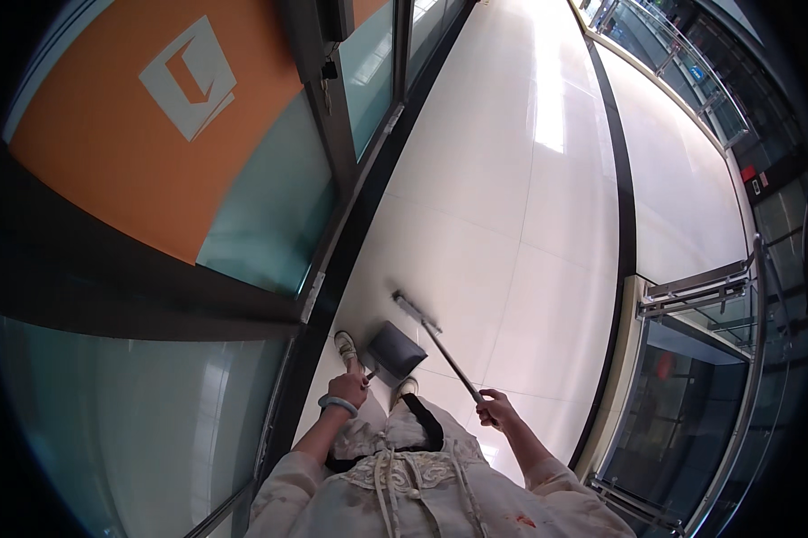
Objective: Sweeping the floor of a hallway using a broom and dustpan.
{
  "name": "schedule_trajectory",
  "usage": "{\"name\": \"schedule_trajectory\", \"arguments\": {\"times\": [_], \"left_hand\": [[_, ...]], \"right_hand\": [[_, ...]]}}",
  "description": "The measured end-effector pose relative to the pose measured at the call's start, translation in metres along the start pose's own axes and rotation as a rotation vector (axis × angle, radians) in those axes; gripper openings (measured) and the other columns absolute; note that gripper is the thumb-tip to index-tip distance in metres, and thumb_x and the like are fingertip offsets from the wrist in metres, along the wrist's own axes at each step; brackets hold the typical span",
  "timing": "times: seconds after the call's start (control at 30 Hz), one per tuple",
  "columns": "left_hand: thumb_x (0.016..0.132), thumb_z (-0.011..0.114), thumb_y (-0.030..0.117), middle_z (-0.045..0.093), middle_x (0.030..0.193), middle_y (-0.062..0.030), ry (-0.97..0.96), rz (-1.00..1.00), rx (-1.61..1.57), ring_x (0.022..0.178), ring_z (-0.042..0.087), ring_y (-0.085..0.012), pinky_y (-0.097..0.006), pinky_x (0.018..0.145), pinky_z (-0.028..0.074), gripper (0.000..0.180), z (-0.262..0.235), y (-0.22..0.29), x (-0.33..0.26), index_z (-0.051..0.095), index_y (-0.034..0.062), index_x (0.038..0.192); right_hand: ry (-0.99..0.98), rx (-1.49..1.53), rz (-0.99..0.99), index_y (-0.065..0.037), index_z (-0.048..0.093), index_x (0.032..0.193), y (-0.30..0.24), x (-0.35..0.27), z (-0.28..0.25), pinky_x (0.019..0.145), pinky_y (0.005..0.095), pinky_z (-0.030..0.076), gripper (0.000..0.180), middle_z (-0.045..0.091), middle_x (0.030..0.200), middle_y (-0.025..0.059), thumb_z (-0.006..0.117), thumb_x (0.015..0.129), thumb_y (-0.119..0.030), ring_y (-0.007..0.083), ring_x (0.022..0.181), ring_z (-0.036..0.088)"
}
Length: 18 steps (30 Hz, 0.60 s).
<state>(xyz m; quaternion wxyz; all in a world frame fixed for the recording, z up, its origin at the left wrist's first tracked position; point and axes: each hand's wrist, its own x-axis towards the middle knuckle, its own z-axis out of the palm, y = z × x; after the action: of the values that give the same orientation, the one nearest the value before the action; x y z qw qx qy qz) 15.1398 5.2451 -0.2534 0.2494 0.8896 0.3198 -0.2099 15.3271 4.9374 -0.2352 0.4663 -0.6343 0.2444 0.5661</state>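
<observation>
Ahead of the right hand (496,412), fist clenched around the broom (440,345) handle, its head rests on pale floor (512,224) beside the dustpan (393,351) (gripped by the left hand (350,388)).

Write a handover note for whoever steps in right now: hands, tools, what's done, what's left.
Left hand: closed on the handle of the grey dustpan, which hangs low by the shoes, close to the glass wall.
Right hand: closed on the broom handle; the broom head sits on the white floor just ahead of the dustpan.
Done: cannot tell; no dirt or litter shows on the tiles or in the pan.
Left: likely the corridor ahead, along the railing.
</observation>
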Motion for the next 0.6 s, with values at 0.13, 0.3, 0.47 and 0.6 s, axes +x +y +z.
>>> {"name": "schedule_trajectory", "arguments": {"times": [0.13,0.3,0.47,0.6], "left_hand": [[0.07,0.059,0.025,0.064,0.077,-0.0064,0.042,-0.024,-0.064,0.073,0.062,-0.023,-0.036,0.067,0.049,0.014,-0.026,-0.012,0.033,0.067,0.02,0.08],[0.072,0.06,0.025,0.064,0.08,-0.0074,0.063,0.018,-0.11,0.076,0.062,-0.0252,-0.038,0.068,0.05,0.013,-0.062,-0.028,0.08,0.065,0.0193,0.083],[0.07,0.062,0.025,0.064,0.082,-0.0062,0.123,0.056,-0.054,0.077,0.061,-0.0241,-0.036,0.069,0.049,0.015,-0.088,-0.057,0.126,0.065,0.0185,0.082],[0.07,0.062,0.022,0.064,0.081,-0.0075,0.099,0.095,-0.03,0.079,0.061,-0.0248,-0.036,0.07,0.049,0.012,-0.114,-0.077,0.16,0.065,0.0168,0.079]], "right_hand": [[0.14,-0.072,-0.169,-0.004,0.033,0.122,-0.04,0.03,0.036,0.034,0.0282,0.035,0.055,0.045,0.059,0.0086,0.05,0.071,0.005,0.014,0.043,0.042],[0.233,-0.12,-0.238,-0.003,0.03,0.123,-0.101,0.069,0.085,0.033,0.0291,0.036,0.056,0.045,0.06,0.0079,0.053,0.072,0.004,0.0144,0.041,0.043],[0.248,-0.198,-0.242,-0.002,0.03,0.122,-0.128,0.109,0.149,0.033,0.0315,0.039,0.055,0.046,0.059,0.0096,0.052,0.072,0.005,0.0161,0.04,0.045],[0.108,-0.143,-0.171,-0.001,0.037,0.115,-0.113,0.143,0.207,0.031,0.0322,0.037,0.048,0.048,0.057,0.0104,0.052,0.07,0.004,0.0185,0.04,0.047]]}}
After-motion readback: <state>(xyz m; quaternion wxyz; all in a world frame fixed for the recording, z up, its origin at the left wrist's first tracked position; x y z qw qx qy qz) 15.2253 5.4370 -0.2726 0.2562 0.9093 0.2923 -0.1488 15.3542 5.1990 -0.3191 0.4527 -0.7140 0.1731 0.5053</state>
